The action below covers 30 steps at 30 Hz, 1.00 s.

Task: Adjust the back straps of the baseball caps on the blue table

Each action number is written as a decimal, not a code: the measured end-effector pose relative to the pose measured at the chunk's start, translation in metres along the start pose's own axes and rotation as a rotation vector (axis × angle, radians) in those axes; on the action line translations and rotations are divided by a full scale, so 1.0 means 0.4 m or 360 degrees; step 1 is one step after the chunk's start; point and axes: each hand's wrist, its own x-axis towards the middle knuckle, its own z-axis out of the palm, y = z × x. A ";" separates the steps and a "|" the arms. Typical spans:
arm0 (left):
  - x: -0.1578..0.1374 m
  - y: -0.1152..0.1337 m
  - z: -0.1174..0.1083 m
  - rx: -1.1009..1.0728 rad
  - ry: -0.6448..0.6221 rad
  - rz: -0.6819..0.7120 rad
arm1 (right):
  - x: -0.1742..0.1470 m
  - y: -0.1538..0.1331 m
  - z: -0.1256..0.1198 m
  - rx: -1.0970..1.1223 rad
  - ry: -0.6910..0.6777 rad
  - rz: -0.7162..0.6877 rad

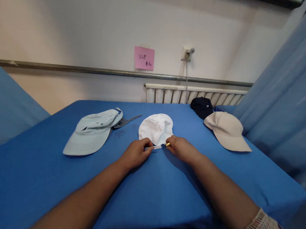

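Observation:
A white cap (155, 128) lies in the middle of the blue-covered table, with its back opening toward me. My left hand (136, 152) pinches the cap's white strap (157, 147) between thumb and fingers, and the strap's end points right. At the opposite edge of the opening, my right hand (183, 149) is closed on a small gold-coloured buckle (168, 144). A short gap separates the strap end from the buckle. My fingers partly cover the cap's near edge, and its brim cannot be made out.
A pale blue cap (93, 130) with a dark strap lies left on the blue cloth (156, 195). To the right are a beige cap (227, 130) and a navy cap (202, 106). Behind stand a radiator (172, 94) and metal rail (102, 71); a curtain (281, 98) hangs right.

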 end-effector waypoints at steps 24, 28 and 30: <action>0.012 -0.009 0.016 -0.0547 0.0358 -0.0137 | -0.005 -0.015 0.015 -0.0094 0.0461 -0.0249; 0.012 -0.005 0.019 -0.0721 0.0318 -0.0150 | -0.006 -0.012 0.025 0.0020 0.0560 -0.0352; 0.011 -0.003 0.019 -0.0751 0.0296 -0.0160 | -0.006 -0.013 0.027 0.0042 0.0569 -0.0379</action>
